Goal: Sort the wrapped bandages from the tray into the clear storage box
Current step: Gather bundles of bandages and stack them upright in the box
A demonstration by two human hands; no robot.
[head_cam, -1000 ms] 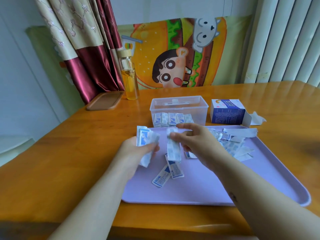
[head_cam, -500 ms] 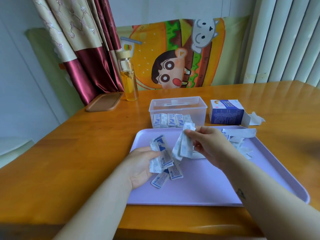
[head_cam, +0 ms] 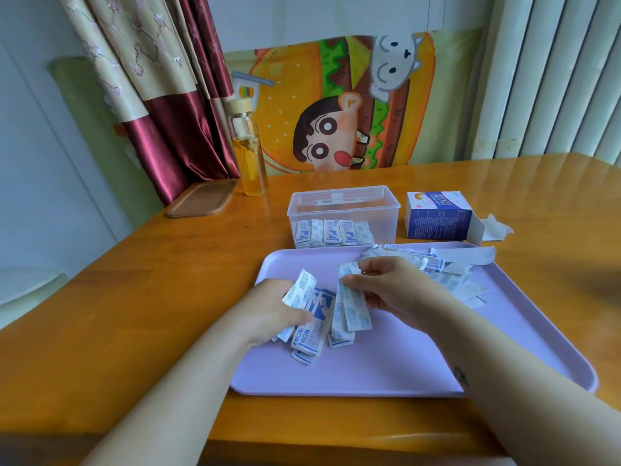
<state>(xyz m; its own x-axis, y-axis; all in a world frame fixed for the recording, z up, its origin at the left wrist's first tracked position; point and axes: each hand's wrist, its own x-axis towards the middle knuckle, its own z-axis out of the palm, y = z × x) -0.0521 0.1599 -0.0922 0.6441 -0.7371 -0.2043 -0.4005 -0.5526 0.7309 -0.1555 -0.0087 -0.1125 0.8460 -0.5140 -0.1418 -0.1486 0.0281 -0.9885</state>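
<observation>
A lilac tray [head_cam: 403, 371] lies on the wooden table in front of me. My left hand [head_cam: 268, 311] is over its left part, closed on a small bunch of white-and-blue wrapped bandages [head_cam: 311, 317]. My right hand [head_cam: 396, 290] pinches a couple of wrapped bandages [head_cam: 351, 314] that hang down next to that bunch. More wrapped bandages [head_cam: 304, 356] lie on the tray under my hands. A loose heap of bandages and paper strips [head_cam: 450, 270] covers the tray's far right. Behind the tray stands the clear storage box [head_cam: 342, 200], with a row of bandages [head_cam: 332, 233] upright against its front wall.
A blue-and-white carton [head_cam: 437, 215] with an open flap sits right of the box, crumpled paper [head_cam: 497, 227] beside it. A glass bottle of yellow liquid [head_cam: 247, 153] and a brown lid-like tray [head_cam: 203, 198] are at the table's far left. Curtains and a cartoon cloth hang behind.
Both hands have lowered toward the tray. My right hand has brought its bandages left, close beside the bunch in my left hand.
</observation>
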